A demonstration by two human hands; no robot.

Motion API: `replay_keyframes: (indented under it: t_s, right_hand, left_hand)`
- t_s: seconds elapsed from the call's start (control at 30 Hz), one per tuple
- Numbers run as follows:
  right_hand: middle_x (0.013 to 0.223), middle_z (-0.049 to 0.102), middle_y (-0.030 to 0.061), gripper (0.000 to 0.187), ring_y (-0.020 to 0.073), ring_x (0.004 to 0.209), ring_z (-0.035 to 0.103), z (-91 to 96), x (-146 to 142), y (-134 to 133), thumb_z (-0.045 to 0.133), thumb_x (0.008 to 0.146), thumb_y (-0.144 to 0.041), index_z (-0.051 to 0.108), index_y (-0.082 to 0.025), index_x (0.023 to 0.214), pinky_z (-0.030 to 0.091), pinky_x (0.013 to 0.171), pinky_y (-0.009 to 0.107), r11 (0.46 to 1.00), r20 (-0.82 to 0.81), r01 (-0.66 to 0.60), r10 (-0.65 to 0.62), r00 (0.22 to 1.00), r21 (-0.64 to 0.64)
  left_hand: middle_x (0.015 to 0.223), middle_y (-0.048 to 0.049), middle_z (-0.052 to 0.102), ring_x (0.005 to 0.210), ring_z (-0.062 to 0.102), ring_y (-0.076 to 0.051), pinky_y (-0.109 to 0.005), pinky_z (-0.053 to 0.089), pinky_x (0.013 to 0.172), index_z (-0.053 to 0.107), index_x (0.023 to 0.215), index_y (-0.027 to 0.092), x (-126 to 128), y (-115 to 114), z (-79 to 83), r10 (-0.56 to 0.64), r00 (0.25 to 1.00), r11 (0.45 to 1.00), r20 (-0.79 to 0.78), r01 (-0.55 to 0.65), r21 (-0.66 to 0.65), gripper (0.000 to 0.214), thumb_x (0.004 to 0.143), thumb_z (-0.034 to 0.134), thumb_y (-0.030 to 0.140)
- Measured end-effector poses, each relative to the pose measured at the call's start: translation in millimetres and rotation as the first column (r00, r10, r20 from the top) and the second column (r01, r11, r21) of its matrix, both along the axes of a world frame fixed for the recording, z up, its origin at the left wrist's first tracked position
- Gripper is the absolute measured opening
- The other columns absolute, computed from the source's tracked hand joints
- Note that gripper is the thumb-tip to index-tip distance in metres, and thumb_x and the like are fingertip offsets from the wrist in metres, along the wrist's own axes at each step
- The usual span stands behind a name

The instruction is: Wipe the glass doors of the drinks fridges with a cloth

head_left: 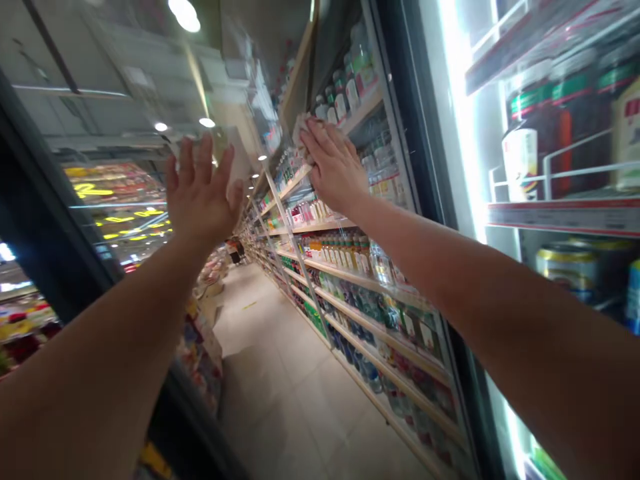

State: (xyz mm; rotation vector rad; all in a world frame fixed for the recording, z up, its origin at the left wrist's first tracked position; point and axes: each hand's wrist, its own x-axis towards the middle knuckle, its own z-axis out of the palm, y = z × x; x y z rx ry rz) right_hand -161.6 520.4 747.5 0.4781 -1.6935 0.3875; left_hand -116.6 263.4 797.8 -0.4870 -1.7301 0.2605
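I stand at an open glass fridge door (145, 80) and see the shop aisle through the pane. My left hand (203, 193) is raised with fingers spread, palm flat against the glass. My right hand (335, 163) is higher and to the right, fingers flat, pressing a crumpled white cloth (301, 128) onto the glass; only the cloth's edge shows beyond my fingertips.
The door's dark frame (50, 253) runs down the left. At right the lit fridge interior holds dark bottles, a white cup (520, 160) and cans (567, 267) on a wire-railed shelf (565, 215). Through the glass, long shelves of bottles (350, 280) line a tiled aisle (280, 387).
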Motion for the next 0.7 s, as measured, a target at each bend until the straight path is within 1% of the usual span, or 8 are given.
replay_keyframes:
  t_s: [0.1, 0.17, 0.27, 0.33, 0.4, 0.47, 0.63, 0.7]
  right_hand:
    - [0.172, 0.018, -0.0034, 0.063, 0.0249, 0.162, 0.015, -8.3, 2.7, -11.2, 0.039, 0.1, -0.019, 0.035, -0.021, 0.163, 0.019, 0.137, 0.049, 1.0, 0.001, 0.015, -0.015, 1.0, -0.022]
    - [0.172, 0.02, -0.0031, 0.063, 0.0235, 0.162, 0.014, -19.3, 4.5, -16.6, 0.039, 0.1, -0.02, 0.035, -0.022, 0.163, 0.016, 0.138, 0.049, 0.985, -0.04, -0.015, 0.022, 0.999, 0.169]
    - [0.171, 0.023, -0.0072, 0.065, 0.018, 0.162, 0.016, -16.2, 4.0, -14.8, 0.039, 0.098, -0.018, 0.034, -0.025, 0.162, 0.014, 0.138, 0.046, 0.9, -0.072, -0.051, 0.09, 0.993, 0.434]
    - [0.171, 0.022, -0.0092, 0.065, 0.0174, 0.161, 0.017, -1.8, 1.2, -10.4, 0.037, 0.097, -0.017, 0.035, -0.026, 0.162, 0.016, 0.137, 0.047, 0.937, -0.049, -0.048, 0.069, 0.996, 0.346]
    - [0.171, 0.02, -0.0086, 0.065, 0.0205, 0.161, 0.017, 8.9, -1.8, -9.7, 0.035, 0.097, -0.02, 0.035, -0.025, 0.162, 0.02, 0.136, 0.049, 0.992, -0.01, -0.027, 0.028, 1.0, 0.123]
    - [0.171, 0.02, -0.0064, 0.065, 0.023, 0.162, 0.017, 7.4, -3.2, -14.9, 0.035, 0.097, -0.021, 0.035, -0.022, 0.162, 0.02, 0.136, 0.05, 1.0, -0.018, -0.013, 0.013, 1.0, 0.003]
    - [0.168, 0.029, -0.0076, 0.064, 0.0197, 0.16, 0.024, -3.1, -2.0, -26.5, 0.039, 0.094, -0.02, 0.042, -0.026, 0.158, 0.019, 0.136, 0.046, 0.937, -0.127, -0.067, 0.117, 0.985, 0.344]
    - [0.167, 0.032, -0.008, 0.063, 0.0198, 0.158, 0.027, 9.2, -2.9, -23.2, 0.039, 0.094, -0.022, 0.045, -0.027, 0.157, 0.022, 0.134, 0.046, 0.944, -0.129, -0.092, 0.139, 0.982, 0.316]
  left_hand:
    - [0.169, 0.0237, 0.001, 0.163, 0.006, -0.027, -0.057, 0.004, 0.133, 0.02, 0.164, 0.051, -1.5, -1.1, -0.1, -0.013, 1.0, 1.0, -0.015, 0.012, -0.012, 0.062, 0.104, 0.036, 0.054]
    - [0.169, 0.0234, 0.002, 0.163, 0.006, -0.027, -0.057, 0.004, 0.133, 0.019, 0.164, 0.052, -1.5, -1.4, -0.3, -0.013, 1.0, 1.0, -0.019, 0.012, -0.019, 0.062, 0.104, 0.036, 0.054]
    - [0.171, 0.0191, 0.004, 0.163, 0.006, -0.027, -0.056, 0.005, 0.133, 0.021, 0.165, 0.047, -2.5, -1.5, -0.5, 0.003, 1.0, 1.0, -0.017, -0.004, -0.017, 0.063, 0.105, 0.034, 0.056]
    - [0.173, 0.0146, 0.006, 0.163, 0.006, -0.027, -0.055, 0.004, 0.133, 0.024, 0.166, 0.042, -4.6, -1.9, -0.6, 0.018, 1.0, 1.0, -0.014, -0.018, -0.009, 0.064, 0.105, 0.032, 0.057]
    - [0.174, 0.0115, 0.007, 0.163, 0.004, -0.026, -0.053, 0.001, 0.133, 0.026, 0.167, 0.038, -7.2, -2.6, -0.7, 0.019, 1.0, 1.0, -0.009, -0.019, 0.003, 0.065, 0.105, 0.029, 0.059]
    - [0.174, 0.0117, 0.007, 0.163, 0.002, -0.025, -0.051, -0.002, 0.133, 0.026, 0.167, 0.037, -8.8, -3.3, -0.8, 0.004, 1.0, 1.0, -0.007, -0.004, 0.01, 0.066, 0.105, 0.028, 0.061]
    - [0.173, 0.0157, 0.006, 0.163, 0.002, -0.025, -0.05, -0.003, 0.133, 0.027, 0.166, 0.038, -5.8, -2.1, -1.3, 0.004, 1.0, 1.0, 0.016, -0.005, 0.03, 0.068, 0.103, 0.028, 0.062]
    - [0.173, 0.0161, 0.007, 0.163, 0.003, -0.026, -0.051, -0.002, 0.134, 0.03, 0.166, 0.037, -4.8, -0.9, -1.6, 0.004, 1.0, 0.999, 0.019, -0.005, 0.05, 0.068, 0.102, 0.028, 0.062]
